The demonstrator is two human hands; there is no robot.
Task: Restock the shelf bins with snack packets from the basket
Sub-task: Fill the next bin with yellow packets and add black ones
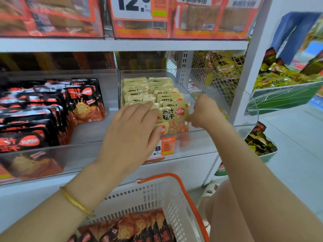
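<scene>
The left hand (132,133) lies flat, fingers straight, pressing on the front rows of yellow snack packets (150,89) in the clear right-hand bin (206,135). It hides the rows' near left corner and part of the orange price tag (168,146). The right hand (205,111), fingers curled, pinches the right edge of the front yellow packet (172,117), just inside the bin's side wall. Black snack packets (52,109) fill the neighbouring bin. Below, a white basket (157,194) with an orange handle holds black-and-orange packets (132,226). A gold bracelet (76,201) circles the left wrist. Green packets (225,70) sit behind a mesh panel.
</scene>
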